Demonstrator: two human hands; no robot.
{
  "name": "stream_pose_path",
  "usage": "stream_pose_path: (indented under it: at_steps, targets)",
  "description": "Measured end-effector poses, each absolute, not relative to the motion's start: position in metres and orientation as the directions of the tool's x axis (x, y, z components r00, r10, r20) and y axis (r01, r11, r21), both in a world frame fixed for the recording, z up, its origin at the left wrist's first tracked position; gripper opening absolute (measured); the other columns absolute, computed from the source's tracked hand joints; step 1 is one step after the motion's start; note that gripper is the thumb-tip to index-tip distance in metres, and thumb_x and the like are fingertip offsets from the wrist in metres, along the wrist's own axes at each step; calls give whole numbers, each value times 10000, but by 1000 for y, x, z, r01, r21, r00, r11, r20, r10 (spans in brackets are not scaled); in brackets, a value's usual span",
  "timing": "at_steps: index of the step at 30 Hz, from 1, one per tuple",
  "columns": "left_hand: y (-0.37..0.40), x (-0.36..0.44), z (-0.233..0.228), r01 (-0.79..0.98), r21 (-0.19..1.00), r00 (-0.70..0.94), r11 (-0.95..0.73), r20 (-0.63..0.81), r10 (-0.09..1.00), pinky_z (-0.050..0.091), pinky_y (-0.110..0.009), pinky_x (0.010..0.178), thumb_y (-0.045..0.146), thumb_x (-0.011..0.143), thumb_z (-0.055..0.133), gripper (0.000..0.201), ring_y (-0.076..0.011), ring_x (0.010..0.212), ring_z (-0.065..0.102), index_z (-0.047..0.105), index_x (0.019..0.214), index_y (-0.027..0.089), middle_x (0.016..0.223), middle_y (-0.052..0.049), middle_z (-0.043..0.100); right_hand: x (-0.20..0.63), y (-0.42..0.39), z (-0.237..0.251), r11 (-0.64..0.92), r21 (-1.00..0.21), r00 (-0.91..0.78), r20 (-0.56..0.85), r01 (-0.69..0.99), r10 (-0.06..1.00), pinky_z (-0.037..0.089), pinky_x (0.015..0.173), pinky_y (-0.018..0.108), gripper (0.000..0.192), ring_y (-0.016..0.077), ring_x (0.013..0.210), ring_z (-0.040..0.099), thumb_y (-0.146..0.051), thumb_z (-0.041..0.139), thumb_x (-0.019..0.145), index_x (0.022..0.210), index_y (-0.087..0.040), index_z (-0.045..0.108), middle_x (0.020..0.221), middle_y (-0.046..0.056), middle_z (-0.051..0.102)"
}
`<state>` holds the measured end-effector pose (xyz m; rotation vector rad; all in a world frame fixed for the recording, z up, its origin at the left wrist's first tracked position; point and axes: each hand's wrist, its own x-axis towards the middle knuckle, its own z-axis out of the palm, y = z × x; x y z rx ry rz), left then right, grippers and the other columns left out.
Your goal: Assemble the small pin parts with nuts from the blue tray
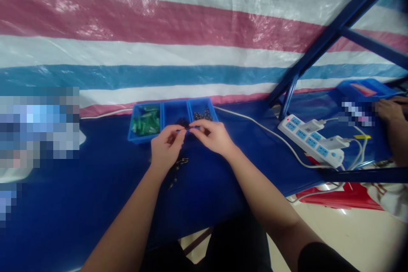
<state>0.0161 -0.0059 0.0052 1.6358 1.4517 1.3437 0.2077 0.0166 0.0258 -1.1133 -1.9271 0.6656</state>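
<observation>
My left hand (pixel 167 144) and my right hand (pixel 212 136) meet fingertip to fingertip above the blue table, both pinching a small dark piece (pixel 188 127) too small to name. Just behind them stands a blue three-part bin (pixel 162 117). Green translucent pieces (pixel 146 121) fill its left compartment. Small black parts (pixel 182 122) lie in the middle one, partly hidden by my fingers. The right one has small metallic parts (pixel 202 114). On the table below my left hand lies a loose cluster of small dark and metallic parts (pixel 175 172).
A white power strip (pixel 310 140) with plugs and cables lies to the right, beside a blue metal frame (pixel 290 97). Farther right are another blue bin (pixel 366 89) and another person's hands (pixel 390 108). A striped sheet (pixel 191 25) hangs behind the table (pixel 111 199). The left side is pixelated.
</observation>
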Motion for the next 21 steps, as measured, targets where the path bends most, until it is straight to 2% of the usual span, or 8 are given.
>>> stream_pose_path:
  at_steps: [6,13,18,21]
  targets:
    - [-6,16,6,445,858,-107,-257,336,936,493,-215,555,399,882,698,217,-95,530,608,730,998,218,659,25,660,208,17,27,478,-751,-301,376,455,876,439,647,209,282,85,568,497,-402,622,972,1106,-189,748,648,-37,581]
    - [-5,16,5,413,875,-86,-254,315,945,482,-211,535,380,916,648,178,-91,499,592,706,980,224,624,36,632,207,16,24,485,-743,-311,376,462,873,450,660,212,308,90,594,511,-422,620,972,1135,-197,753,664,-26,605]
    - [-6,15,5,414,867,-44,-277,323,945,481,-204,545,366,943,625,169,-86,514,598,703,978,220,636,32,632,207,16,25,497,-746,-285,408,443,867,470,683,220,344,94,595,503,-420,609,981,1234,-221,731,676,-27,623]
    - [-6,15,6,434,855,-40,-283,332,943,479,-199,545,361,947,622,169,-81,505,593,701,970,213,628,34,628,208,16,25,507,-751,-290,418,423,861,473,676,222,308,92,593,515,-400,613,982,1193,-225,752,723,-11,668]
